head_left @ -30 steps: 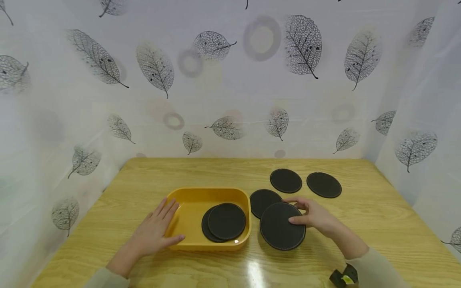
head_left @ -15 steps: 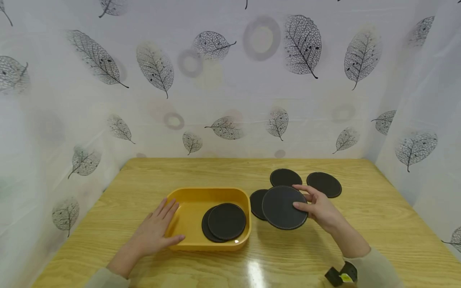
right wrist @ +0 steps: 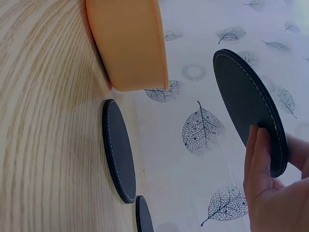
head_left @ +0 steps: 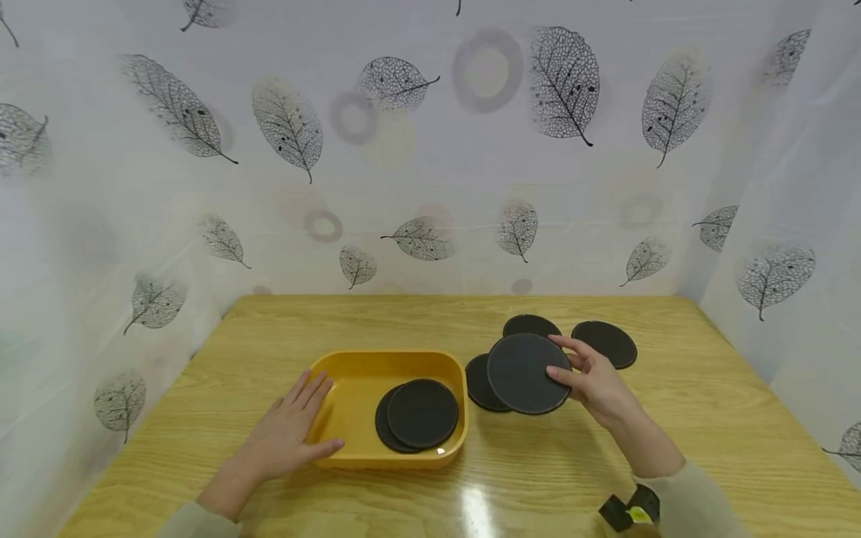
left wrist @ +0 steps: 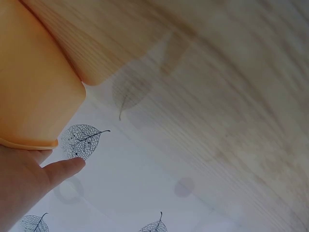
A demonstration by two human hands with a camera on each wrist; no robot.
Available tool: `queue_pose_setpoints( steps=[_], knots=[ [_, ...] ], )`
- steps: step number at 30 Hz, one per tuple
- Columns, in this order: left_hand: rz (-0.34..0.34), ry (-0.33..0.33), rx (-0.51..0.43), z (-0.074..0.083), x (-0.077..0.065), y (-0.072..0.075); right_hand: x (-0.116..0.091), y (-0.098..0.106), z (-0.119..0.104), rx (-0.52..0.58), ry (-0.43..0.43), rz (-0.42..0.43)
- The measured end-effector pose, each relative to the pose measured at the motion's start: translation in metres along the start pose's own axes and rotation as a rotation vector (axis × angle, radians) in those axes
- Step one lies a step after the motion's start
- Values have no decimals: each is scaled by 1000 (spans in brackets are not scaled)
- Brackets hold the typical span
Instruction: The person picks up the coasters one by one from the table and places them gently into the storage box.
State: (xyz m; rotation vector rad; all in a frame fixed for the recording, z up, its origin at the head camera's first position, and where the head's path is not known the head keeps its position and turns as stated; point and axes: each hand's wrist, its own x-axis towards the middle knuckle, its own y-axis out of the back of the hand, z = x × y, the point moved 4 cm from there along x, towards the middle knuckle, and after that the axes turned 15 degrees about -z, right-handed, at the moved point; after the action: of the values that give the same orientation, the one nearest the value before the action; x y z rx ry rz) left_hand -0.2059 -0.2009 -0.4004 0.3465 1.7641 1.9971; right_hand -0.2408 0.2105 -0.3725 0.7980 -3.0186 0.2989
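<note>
My right hand (head_left: 599,385) pinches a round black coaster (head_left: 528,373) by its right edge, thumb on top and fingers beneath. In the right wrist view this stitched coaster (right wrist: 248,106) hangs tilted above the table. With fingers spread, my left hand (head_left: 285,430) rests on the left rim of a yellow plastic bin (head_left: 356,407). Inside the bin, at its right, a black coaster (head_left: 424,413) overlaps another. In the left wrist view the thumb of my left hand (left wrist: 38,179) lies by the bin's rim (left wrist: 29,144).
One coaster (head_left: 483,385) lies against the bin's right side, partly hidden by the held one. Behind are another coaster (head_left: 531,324) and one farther right (head_left: 605,344). A leaf-patterned curtain (head_left: 430,164) closes off the back of the wooden table (head_left: 706,418).
My right hand has lifted the coaster up and away from the table's front, over the coasters lying behind. The left hand and the bin have stayed put.
</note>
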Motion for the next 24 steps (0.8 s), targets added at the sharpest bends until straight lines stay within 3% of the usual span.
queue_pose_setpoints(
  steps=[11, 24],
  knots=[
    [-5, 5, -4, 0, -1, 0, 9, -9, 4, 74, 2, -39],
    [-9, 7, -8, 0, -1, 0, 34, -40, 7, 19, -34, -141]
  ],
)
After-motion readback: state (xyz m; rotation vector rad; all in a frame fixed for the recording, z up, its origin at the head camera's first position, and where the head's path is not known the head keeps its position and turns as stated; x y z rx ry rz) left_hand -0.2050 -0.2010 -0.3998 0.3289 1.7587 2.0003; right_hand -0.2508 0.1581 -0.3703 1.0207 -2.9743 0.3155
